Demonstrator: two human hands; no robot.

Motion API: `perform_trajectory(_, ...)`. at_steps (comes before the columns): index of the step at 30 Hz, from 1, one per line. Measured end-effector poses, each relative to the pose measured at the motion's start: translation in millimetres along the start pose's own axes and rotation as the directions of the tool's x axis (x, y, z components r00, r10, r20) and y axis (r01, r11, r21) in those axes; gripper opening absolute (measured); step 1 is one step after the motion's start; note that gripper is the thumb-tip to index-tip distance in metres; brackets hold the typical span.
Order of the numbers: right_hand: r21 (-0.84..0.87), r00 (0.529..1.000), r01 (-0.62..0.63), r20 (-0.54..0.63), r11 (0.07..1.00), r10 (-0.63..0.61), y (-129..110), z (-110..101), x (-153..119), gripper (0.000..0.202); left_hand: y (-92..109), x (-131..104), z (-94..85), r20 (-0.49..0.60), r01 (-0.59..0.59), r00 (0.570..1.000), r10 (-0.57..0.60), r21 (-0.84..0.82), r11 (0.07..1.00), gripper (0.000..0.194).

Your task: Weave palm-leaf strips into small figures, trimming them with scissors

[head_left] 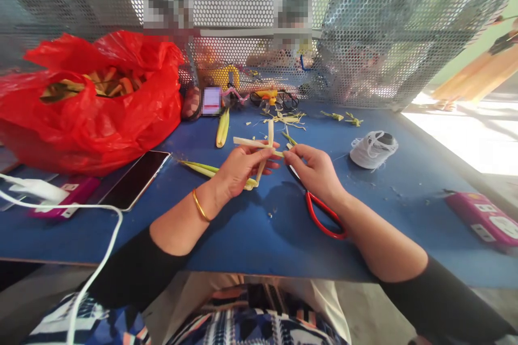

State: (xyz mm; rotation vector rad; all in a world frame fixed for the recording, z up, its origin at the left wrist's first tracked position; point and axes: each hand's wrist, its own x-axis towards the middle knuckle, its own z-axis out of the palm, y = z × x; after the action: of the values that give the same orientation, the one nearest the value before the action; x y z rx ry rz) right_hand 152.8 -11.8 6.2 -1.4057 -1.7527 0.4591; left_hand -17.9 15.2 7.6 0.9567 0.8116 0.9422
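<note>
The crossed pale strips [249,142] are above the bench [243,242], the left hand [245,168] pinching them near their overlap, the right hand [311,166] gripping one end in its fingertips. If the left pinch slackens, the cross could slip apart; too hard a tug could split a strip. Scissors [309,202] lie under the right hand, which their blades could nick. Farther left, an open red plastic bag [141,113] holds yellowish-brown pieces [109,83], hard to identify.

Bright, glaring white on the floor [465,143] at three o'clock, softly shadowed on the table [243,242] toward six, stretched at edges
</note>
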Motion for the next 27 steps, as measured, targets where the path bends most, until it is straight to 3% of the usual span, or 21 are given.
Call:
perform_trajectory(7, -0.128, 0.994, 0.069, 0.093, 0.989, -0.057, 4, 10, -4, 0.032, -13, 3, 8.1, -0.191, 0.005, 0.982, -0.003, 0.008, 1.0, 0.023)
perform_trajectory(13, -0.117, 0.933, 0.336, 0.175, 0.935, -0.313, -1, 13, -11, 0.033, -18, 5, 8.3, -0.192, 0.042, 0.979, -0.061, -0.1, 0.994, 0.018)
perform_trajectory(15, -0.056, 0.954, 0.282, 0.121, 0.958, -0.274, -1, 11, -10, 0.034, -16, 5, 8.1, -0.174, 0.046, 0.982, -0.069, -0.133, 0.99, 0.018)
perform_trajectory(17, 0.011, 0.988, 0.151, -0.015, 0.988, -0.151, 2, 9, -7, 0.033, -12, 3, 7.6, -0.135, 0.074, 0.986, -0.095, -0.154, 0.985, 0.017)
perform_trajectory(19, 0.073, 0.991, 0.077, -0.116, 0.994, -0.068, 6, 7, -2, 0.023, -8, 2, 7.1, -0.069, 0.115, 0.989, -0.128, -0.167, 0.979, 0.017)
perform_trajectory(21, 0.149, 0.997, 0.059, -0.065, 0.987, -0.05, 11, 6, 3, 0.018, -6, 0, 7.2, -0.004, 0.156, 0.987, -0.16, -0.185, 0.97, 0.017)
perform_trajectory(24, 0.278, 0.988, -0.011, 0.152, 0.961, -0.032, 15, 8, 6, 0.019, -5, -2, 7.9, 0.067, 0.209, 0.978, -0.198, -0.233, 0.95, 0.017)
perform_trajectory(27, 0.279, 0.981, -0.007, 0.186, 0.96, -0.047, 13, 10, 4, 0.025, -2, -3, 8.0, 0.099, 0.25, 0.968, -0.231, -0.274, 0.929, 0.015)
